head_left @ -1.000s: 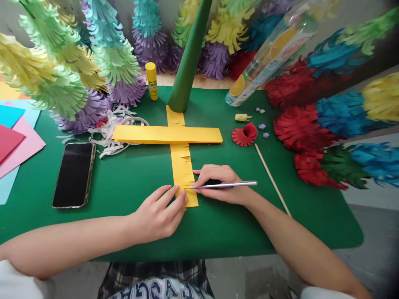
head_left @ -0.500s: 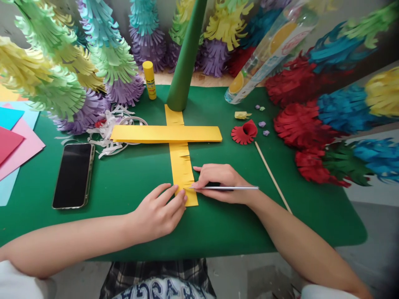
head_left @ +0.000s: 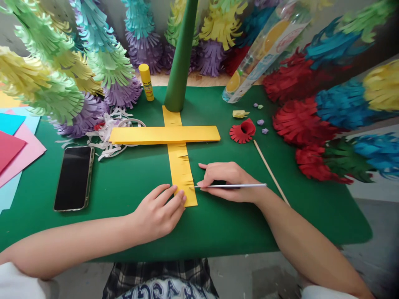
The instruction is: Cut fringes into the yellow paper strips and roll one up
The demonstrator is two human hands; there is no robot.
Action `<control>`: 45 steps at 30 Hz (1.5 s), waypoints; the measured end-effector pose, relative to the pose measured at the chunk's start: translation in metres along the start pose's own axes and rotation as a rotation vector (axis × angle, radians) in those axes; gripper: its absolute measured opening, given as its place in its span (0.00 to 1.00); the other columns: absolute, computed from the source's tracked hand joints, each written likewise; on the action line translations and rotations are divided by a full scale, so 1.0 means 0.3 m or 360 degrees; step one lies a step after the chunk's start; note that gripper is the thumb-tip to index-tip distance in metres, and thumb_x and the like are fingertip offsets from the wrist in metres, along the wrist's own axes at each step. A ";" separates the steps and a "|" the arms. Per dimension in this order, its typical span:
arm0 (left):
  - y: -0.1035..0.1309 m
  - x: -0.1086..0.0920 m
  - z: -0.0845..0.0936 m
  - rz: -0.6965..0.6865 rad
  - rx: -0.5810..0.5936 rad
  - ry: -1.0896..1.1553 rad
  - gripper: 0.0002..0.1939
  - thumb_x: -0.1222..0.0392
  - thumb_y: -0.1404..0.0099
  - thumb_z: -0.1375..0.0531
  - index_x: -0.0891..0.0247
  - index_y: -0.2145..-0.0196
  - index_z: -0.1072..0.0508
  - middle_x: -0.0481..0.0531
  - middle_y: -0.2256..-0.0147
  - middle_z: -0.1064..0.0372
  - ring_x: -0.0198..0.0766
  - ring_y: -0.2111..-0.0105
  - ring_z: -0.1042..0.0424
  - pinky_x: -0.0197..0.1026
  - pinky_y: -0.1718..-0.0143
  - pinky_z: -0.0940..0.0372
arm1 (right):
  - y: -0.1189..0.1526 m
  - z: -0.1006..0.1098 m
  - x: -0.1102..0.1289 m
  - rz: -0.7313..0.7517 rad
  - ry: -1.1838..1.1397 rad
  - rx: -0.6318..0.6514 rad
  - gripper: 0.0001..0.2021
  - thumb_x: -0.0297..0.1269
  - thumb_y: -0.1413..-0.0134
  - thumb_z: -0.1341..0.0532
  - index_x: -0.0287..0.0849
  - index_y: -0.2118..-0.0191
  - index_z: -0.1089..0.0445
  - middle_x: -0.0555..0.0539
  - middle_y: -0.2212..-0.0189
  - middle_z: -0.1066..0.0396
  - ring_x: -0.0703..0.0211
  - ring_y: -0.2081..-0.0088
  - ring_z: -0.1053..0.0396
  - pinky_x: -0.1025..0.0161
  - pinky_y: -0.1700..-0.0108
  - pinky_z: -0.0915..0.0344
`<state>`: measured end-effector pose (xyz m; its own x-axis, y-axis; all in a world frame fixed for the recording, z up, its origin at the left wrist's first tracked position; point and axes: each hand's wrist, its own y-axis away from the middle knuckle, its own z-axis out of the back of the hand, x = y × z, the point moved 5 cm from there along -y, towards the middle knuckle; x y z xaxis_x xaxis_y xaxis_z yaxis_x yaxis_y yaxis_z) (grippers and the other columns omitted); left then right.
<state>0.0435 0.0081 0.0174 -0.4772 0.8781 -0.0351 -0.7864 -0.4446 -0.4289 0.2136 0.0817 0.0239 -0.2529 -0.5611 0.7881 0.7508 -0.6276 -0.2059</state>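
A yellow paper strip (head_left: 179, 170) runs lengthwise on the green table, with several short slits along its right edge. My left hand (head_left: 160, 207) lies on its near end, fingers stretched out and pressing the paper flat. In my right hand (head_left: 229, 180) is a slim silver craft knife (head_left: 230, 185), pinched like a pen. Its thin tip points left, right at the strip's slit edge. Across the upright strip lies a second, folded yellow paper strip (head_left: 165, 135). Behind them stands a tall green paper cone (head_left: 177, 70), its base by the first strip's far end.
A phone (head_left: 74, 178) and white paper shreds (head_left: 109, 133) are left, near coloured sheets (head_left: 29, 145). A glue stick (head_left: 146, 82) stands behind. To the right are a fringed red paper piece (head_left: 243, 132), a wooden stick (head_left: 271, 172) and a clear tube (head_left: 252, 58). Fringed paper cones (head_left: 115, 62) surround the table.
My right hand has moved a little to the right, drawing the knife tip from the strip's surface to its edge. The left hand keeps its place on the paper.
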 end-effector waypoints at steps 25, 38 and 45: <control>0.000 -0.001 0.000 -0.0017 -0.0015 -0.0031 0.06 0.67 0.37 0.40 0.69 0.61 0.26 0.56 0.60 0.25 0.44 0.58 0.26 0.48 0.55 0.30 | 0.008 0.025 -0.003 -0.0076 -0.0055 0.0054 0.05 0.27 0.45 0.40 0.42 0.71 0.31 0.50 0.75 0.27 0.64 0.70 0.30 0.54 0.42 0.33; -0.008 -0.005 0.003 -0.0144 0.0103 -0.0075 0.12 0.70 0.36 0.43 0.70 0.55 0.26 0.58 0.51 0.29 0.45 0.59 0.29 0.50 0.54 0.31 | 0.004 0.019 -0.027 -0.0126 -0.0222 -0.0160 0.02 0.29 0.48 0.37 0.42 0.69 0.28 0.51 0.75 0.26 0.65 0.72 0.30 0.50 0.43 0.32; -0.003 -0.007 -0.002 -0.0160 0.0129 -0.0062 0.13 0.68 0.36 0.42 0.71 0.55 0.25 0.60 0.49 0.30 0.46 0.58 0.30 0.51 0.53 0.32 | 0.004 0.012 -0.028 -0.0093 -0.0167 -0.0130 0.02 0.30 0.47 0.37 0.42 0.70 0.28 0.50 0.74 0.24 0.64 0.71 0.28 0.51 0.44 0.31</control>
<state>0.0455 0.0067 0.0173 -0.4082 0.9120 0.0402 -0.8593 -0.3689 -0.3543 0.2188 0.0877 0.0190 -0.2260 -0.4657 0.8556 0.6833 -0.7018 -0.2014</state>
